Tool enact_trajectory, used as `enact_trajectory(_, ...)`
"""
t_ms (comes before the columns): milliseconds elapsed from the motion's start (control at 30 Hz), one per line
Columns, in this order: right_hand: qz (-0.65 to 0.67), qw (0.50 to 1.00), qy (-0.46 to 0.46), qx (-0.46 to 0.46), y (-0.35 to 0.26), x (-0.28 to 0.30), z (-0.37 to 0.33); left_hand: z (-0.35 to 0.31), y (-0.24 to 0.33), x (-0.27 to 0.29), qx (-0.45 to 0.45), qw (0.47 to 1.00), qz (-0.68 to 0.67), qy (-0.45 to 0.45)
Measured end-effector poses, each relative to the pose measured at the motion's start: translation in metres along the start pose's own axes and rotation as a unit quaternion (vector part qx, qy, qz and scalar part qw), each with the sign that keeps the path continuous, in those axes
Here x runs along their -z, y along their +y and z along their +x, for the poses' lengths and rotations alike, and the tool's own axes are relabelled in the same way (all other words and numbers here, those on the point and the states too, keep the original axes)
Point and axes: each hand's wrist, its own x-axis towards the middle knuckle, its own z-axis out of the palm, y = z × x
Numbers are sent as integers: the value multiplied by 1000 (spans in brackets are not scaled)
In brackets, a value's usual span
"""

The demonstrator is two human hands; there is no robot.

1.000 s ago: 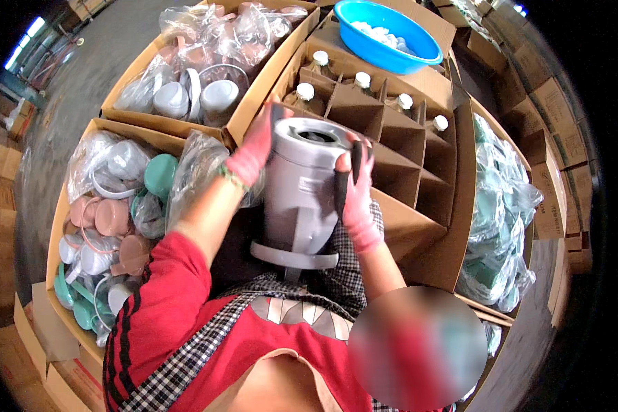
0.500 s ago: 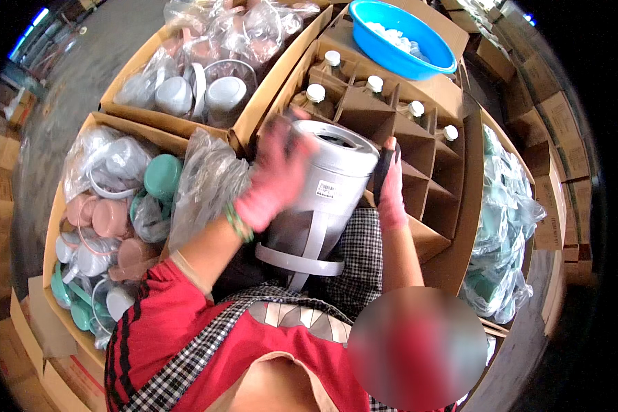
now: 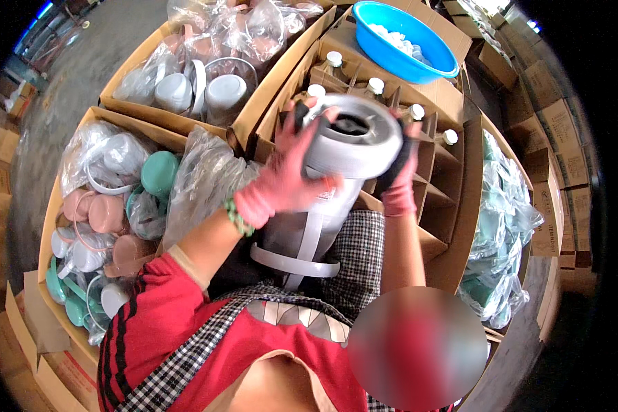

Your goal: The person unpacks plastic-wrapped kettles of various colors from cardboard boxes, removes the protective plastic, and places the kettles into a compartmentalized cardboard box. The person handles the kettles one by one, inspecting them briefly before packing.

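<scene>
Head: both hands [image 3: 281,168] [image 3: 401,180], fingers [image 3: 313,132] spread, clasp jug [image 3: 335,213]

We have open compartments [image 3: 436,213] near divided carton's [image 3: 429,240] right edge; bottles [image 3: 374,86] block far edge, blue basin [image 3: 429,69] beyond. Grey jug [image 3: 336,206], our left hand [image 3: 281,168], right hand [image 3: 402,175] obstruct near edge's left part.

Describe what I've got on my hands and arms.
Your left hand and right hand wear pink gloves with black on the inner side. A greenish beaded bracelet circles the left wrist. The left sleeve is red with black stripes and a pale band at its hem. The right sleeve is too blurred to describe.
</scene>
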Motion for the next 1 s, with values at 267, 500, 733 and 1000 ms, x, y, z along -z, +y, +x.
enact_trajectory(267, -558, 645, -147, 500, -54, -85, -52, 1, 27, 22, 177, 927, -305, 125)
enact_trajectory(500, -241, 937, -92, -235, -63, -105, -49, -13, 24, 27, 163, 917, -317, 181)
enact_trajectory(733, -191, 905, -255, -282, -53, -104, -19, -4, 15, 27, 183, 861, -427, 208)
enact_trajectory(1000, -451, 853, -167, -201, -31, -78, 65, -7, -91, -9, 250, 549, -679, 418)
